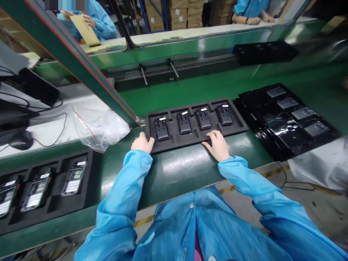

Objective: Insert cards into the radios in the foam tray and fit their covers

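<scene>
A black foam tray [187, 139] lies on the green bench in front of me. Several black handheld devices [184, 122] sit in its pockets, backs up, each with a small white label at the top. My left hand [143, 143] grips the tray's near left corner, its thumb along the front edge. At the front edge, right of the middle, my right hand [218, 145] holds the same tray, fingers over the rim and thumb at the near side. Neither hand touches a device.
Left on the bench is another foam tray [91, 174] with opened devices. A clear plastic bag [100, 127] lies beside a green post [89, 69]. Stacked black plastic trays [268, 123] holding flat parts stand right. Two people in blue work beyond the line.
</scene>
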Tool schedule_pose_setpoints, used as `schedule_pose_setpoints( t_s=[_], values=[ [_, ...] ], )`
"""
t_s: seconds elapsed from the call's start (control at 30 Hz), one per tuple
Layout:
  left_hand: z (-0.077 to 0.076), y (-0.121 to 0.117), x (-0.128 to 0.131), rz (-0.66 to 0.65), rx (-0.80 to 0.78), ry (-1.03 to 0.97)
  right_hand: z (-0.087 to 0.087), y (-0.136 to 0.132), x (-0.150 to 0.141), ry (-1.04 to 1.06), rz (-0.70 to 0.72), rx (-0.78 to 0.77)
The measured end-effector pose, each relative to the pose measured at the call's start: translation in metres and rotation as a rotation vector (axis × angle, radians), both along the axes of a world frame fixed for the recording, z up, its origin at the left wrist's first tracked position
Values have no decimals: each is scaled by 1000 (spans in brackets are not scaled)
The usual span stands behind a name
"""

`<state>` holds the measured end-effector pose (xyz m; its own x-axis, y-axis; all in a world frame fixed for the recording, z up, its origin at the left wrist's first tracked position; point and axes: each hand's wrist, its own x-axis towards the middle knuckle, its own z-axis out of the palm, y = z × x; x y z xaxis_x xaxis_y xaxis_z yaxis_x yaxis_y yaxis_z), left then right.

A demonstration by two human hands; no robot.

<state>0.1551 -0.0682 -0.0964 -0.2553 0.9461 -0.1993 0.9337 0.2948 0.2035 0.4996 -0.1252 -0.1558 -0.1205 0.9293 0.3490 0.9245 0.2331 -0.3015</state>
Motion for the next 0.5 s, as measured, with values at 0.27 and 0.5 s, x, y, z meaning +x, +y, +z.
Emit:
schedule_pose_setpoints(
  t_s=[0.27,0.5],
  values=[
    [7,-14,-16,101,203,-58,0,65,-8,-75,-90,-6],
    [17,-113,-130,337,289,305,4,126,-21,-60,-105,-6]
  ],
)
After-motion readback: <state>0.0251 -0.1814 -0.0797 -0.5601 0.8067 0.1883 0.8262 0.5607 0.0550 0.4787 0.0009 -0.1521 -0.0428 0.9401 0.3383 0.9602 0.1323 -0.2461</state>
